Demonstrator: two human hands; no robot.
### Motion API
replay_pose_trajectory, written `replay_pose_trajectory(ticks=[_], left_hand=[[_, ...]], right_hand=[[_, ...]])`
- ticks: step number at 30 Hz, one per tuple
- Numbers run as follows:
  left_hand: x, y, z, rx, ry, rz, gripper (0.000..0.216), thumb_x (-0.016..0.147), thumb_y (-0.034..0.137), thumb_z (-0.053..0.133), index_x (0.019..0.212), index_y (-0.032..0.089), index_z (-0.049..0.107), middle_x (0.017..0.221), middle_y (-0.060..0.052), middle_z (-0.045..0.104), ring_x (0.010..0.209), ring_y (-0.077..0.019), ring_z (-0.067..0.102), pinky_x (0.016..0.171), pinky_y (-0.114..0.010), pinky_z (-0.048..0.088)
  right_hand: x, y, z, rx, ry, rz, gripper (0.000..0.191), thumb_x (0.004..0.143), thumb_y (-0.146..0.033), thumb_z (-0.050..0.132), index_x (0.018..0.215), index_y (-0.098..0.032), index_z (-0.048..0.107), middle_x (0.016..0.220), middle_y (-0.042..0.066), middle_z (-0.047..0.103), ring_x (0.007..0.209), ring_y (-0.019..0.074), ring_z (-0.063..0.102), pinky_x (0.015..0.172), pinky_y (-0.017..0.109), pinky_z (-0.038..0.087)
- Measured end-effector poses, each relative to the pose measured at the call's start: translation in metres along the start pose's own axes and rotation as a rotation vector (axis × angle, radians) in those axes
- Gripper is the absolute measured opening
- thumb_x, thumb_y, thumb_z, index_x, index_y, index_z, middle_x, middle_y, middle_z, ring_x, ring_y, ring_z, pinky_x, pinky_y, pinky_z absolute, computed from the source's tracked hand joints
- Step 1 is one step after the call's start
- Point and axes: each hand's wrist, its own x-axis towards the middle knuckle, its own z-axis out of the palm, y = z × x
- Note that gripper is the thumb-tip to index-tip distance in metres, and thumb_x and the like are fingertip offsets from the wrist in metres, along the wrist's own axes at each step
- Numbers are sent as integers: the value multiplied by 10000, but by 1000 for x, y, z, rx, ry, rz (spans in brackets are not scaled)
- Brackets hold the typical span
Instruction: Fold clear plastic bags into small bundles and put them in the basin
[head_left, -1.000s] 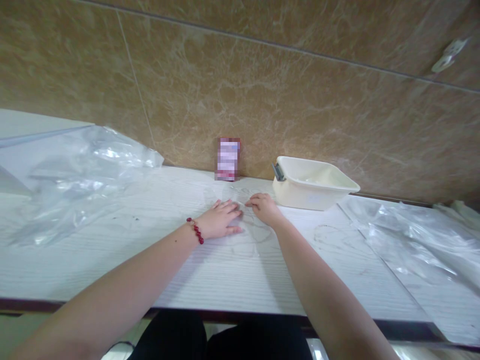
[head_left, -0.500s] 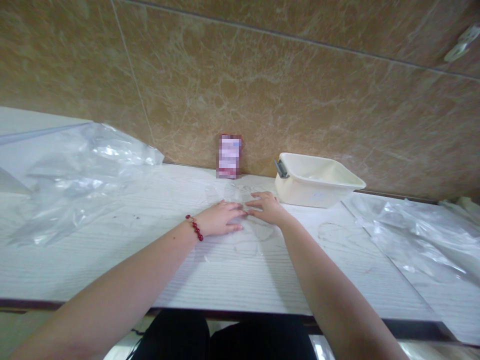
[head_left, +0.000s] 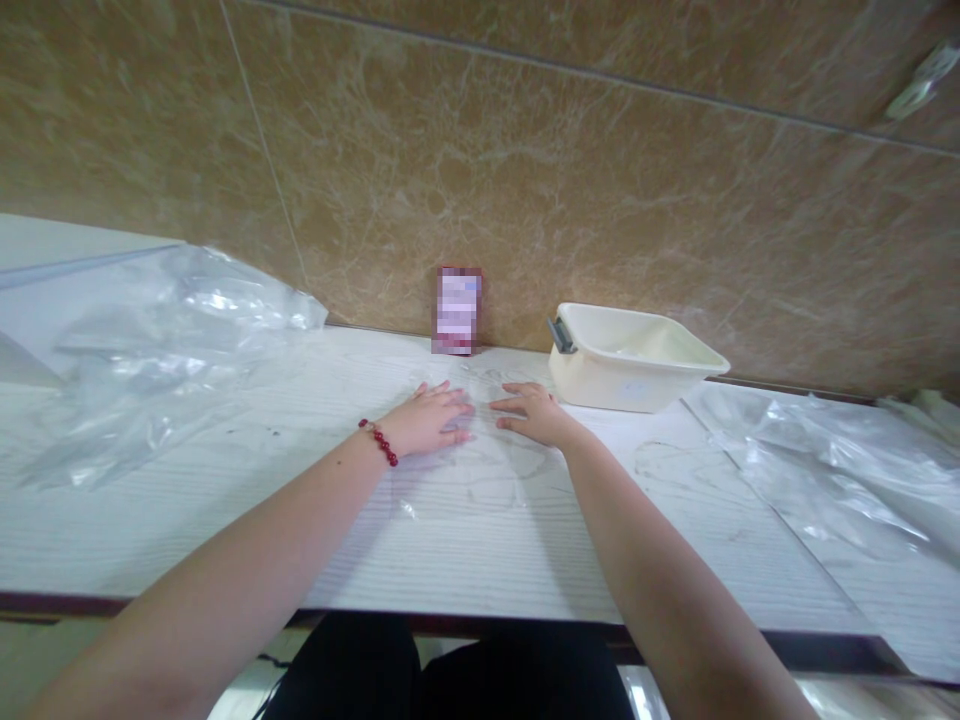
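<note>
From the head camera, here's the person at a white wood-grain table [head_left: 480, 580], both arms reaching in, and there's a clear plastic sheet [head_left: 472, 488] lying flat on the tabletop, front and centre! It is so see-through that its exact outline is hard to pick out, though its near edge catches a glint.

Look at the left hand [head_left: 429, 421]: palm down, fingers fanned wide, lying over the left part of that sheet, a red bead bracelet [head_left: 379, 442] around the wrist. And over on the other side, the right hand [head_left: 534, 414], palm down too, its fingers spread and pointing in toward the left. The two sets of fingertips face each other, close but apart; whether the right ones press on the plastic or hover just above it, you cannot tell.

Just beyond the right hand sits a cream plastic bin [head_left: 611, 385], a grey clip handle [head_left: 561, 336] at its left end. Behind the hands, a red-edged rectangular panel [head_left: 457, 311], its face pixelated, stands against the brown marbled wall [head_left: 480, 150]. Out on the left, a crumpled heap of clear plastic [head_left: 176, 350] shines; far right, more rumpled plastic sheeting [head_left: 832, 465] spreads across the tabletop!
</note>
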Motion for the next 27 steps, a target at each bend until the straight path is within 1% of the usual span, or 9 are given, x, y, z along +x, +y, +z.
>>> replay_pose_trajectory(ticks=[5,11,14,17,20,23,25,27], left_hand=[[1,-1,1,-46,-59,12,553,767,572,245,1228,281,331,1340,-31,270,1226,-244,175,948,-495,107],[0,-8,-2,-84,-132,-8,566,754,595,230,1253,332,269,1364,-16,200,1235,-277,126,930,-528,91],[-1,-12,-3,-71,-165,18,626,725,622,264,1275,329,210,1374,-26,156,1238,-299,92,924,-539,72],[-2,-14,-2,-55,-189,39,688,697,642,296,1289,317,166,1381,-38,115,1238,-317,45,918,-551,43],[-1,-16,-3,-56,-174,45,693,702,640,285,1295,307,151,1381,-38,112,1242,-305,21,927,-539,26],[-4,-21,-10,-74,-103,-16,657,741,610,238,1302,285,134,1380,-45,118,1248,-273,14,943,-511,35],[-11,-29,-17,-79,-78,-78,636,756,593,227,1300,272,155,1379,-59,121,1249,-267,19,945,-504,51],[-19,-38,-24,-75,-112,-102,645,738,603,268,1290,280,193,1377,-71,124,1246,-282,33,940,-507,75]], right_hand=[[-1,1,-2,-6,-13,6,385,687,-529,482,1046,-398,525,1244,13,390,1145,290,278,865,526,238],[-4,10,-7,-34,-81,43,439,664,-562,483,1078,-414,494,1308,10,300,1189,338,190,881,562,192],[-6,11,-10,-31,-104,48,456,657,-576,479,1086,-422,481,1326,-1,268,1205,346,151,893,570,158],[-7,9,-12,-22,-133,54,485,647,-575,491,1104,-412,469,1335,4,248,1210,351,136,897,573,151],[-9,8,-14,-21,-150,61,512,635,-580,499,1116,-409,457,1341,9,232,1213,351,128,900,571,152],[-9,9,-12,-18,-138,47,506,637,-588,489,1112,-417,457,1342,9,233,1217,339,130,905,564,150],[-9,11,-10,-15,-104,27,492,649,-584,480,1106,-402,472,1329,20,262,1212,327,156,910,551,160],[-8,12,-8,-13,-36,-4,462,676,-561,467,1097,-373,495,1304,34,305,1201,307,197,918,527,177]])
